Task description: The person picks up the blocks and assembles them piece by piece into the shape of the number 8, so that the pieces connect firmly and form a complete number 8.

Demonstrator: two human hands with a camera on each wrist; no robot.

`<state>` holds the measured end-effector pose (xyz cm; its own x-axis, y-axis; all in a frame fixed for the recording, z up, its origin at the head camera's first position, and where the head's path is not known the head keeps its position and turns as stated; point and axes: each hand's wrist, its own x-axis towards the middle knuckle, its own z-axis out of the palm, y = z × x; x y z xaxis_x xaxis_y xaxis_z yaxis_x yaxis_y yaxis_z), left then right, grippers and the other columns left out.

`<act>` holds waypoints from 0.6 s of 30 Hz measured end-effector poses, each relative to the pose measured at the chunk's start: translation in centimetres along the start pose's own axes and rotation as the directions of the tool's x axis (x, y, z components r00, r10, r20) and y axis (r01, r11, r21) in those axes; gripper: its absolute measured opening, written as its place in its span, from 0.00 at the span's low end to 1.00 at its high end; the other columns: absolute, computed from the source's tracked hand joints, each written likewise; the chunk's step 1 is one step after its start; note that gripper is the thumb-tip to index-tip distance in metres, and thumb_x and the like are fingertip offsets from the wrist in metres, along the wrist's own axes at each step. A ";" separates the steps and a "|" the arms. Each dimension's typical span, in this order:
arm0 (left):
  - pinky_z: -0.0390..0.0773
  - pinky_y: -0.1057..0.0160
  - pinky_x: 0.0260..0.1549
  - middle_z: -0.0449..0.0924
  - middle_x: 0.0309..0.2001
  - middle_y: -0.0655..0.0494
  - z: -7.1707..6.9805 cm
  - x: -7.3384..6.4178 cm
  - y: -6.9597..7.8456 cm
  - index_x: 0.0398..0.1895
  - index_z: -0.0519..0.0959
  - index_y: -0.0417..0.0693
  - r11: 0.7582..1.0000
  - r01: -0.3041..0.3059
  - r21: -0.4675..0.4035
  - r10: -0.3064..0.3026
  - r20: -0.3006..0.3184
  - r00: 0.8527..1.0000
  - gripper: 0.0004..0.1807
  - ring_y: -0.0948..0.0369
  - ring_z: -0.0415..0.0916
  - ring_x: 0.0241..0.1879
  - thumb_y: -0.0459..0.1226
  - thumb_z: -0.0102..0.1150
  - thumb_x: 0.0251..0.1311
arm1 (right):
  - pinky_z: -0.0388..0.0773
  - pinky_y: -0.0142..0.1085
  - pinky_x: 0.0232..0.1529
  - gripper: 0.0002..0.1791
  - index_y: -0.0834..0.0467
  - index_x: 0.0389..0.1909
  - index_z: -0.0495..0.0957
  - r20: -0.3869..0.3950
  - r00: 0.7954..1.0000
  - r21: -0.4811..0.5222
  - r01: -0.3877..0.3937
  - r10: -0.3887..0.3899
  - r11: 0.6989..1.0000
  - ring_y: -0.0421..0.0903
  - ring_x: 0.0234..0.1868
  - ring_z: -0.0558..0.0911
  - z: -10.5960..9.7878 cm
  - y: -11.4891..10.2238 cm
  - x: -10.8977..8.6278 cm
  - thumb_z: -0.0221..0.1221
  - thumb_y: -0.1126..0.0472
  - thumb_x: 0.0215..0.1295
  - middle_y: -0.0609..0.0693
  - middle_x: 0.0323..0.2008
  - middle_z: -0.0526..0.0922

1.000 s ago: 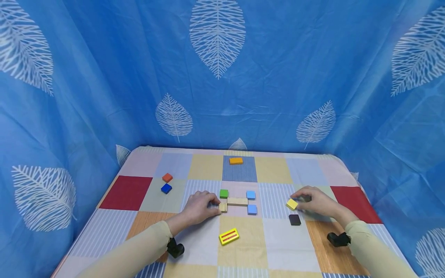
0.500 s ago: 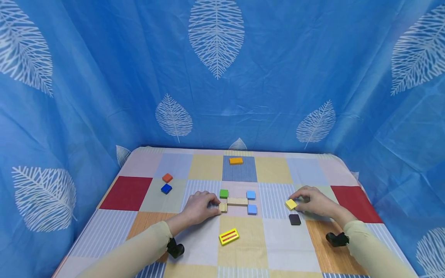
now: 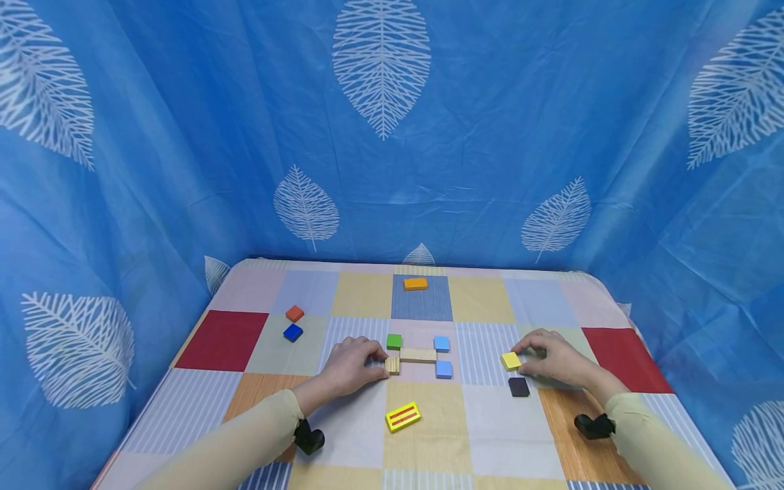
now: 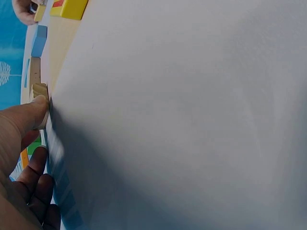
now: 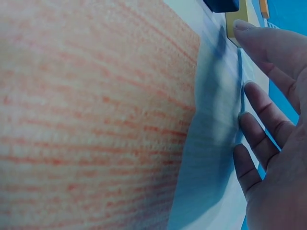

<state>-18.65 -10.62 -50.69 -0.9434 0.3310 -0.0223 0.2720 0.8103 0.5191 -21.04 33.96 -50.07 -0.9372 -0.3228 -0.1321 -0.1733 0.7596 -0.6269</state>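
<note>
While the left hand pinches the wood-grained square block between thumb and finger, the right hand pinches the yellow square block. Placement, twelve o'clock being the far edge: wood-grained block at eight o'clock from the pale wooden bar, contact uncertain; yellow block well apart from the bar at three o'clock; black square block near the yellow one, between five and six. Handling, as judged: both held pieces light, rigid, hardly fragile; painted faces possibly a little slick; best taken by opposite side edges. Obscured: undersides of both; left index fingertip, hidden in the left wrist view. Cropped by the right wrist view's upper edge: yellow and black blocks. Whether the yellow block touches the patchwork cloth: cannot tell.
</note>
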 end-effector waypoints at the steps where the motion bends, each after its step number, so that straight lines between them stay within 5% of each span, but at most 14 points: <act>1: 0.66 0.53 0.47 0.77 0.41 0.65 0.0 0.0 0.0 0.43 0.84 0.59 1.000 0.000 0.001 0.000 0.000 1.000 0.13 0.60 0.68 0.42 0.50 0.73 0.58 | 0.71 0.51 0.53 0.15 0.44 0.47 0.85 0.000 1.000 0.004 0.001 -0.001 1.000 0.55 0.59 0.68 0.0 0.0 0.0 0.74 0.54 0.59 0.51 0.55 0.77; 18: 0.67 0.53 0.47 0.78 0.41 0.64 -0.1 0.0 0.0 0.43 0.84 0.59 1.000 -0.003 0.011 0.003 0.006 1.000 0.13 0.60 0.68 0.42 0.49 0.74 0.58 | 0.70 0.56 0.56 0.16 0.43 0.49 0.86 0.010 1.000 0.035 -0.009 0.008 0.999 0.57 0.61 0.67 0.0 0.4 0.1 0.73 0.51 0.59 0.53 0.57 0.76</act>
<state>-18.72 -10.68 -50.63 -0.9413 0.3366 -0.0263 0.2771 0.8146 0.5095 -21.17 34.22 -50.35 -0.9355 -0.3223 -0.1451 -0.1545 0.7421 -0.6523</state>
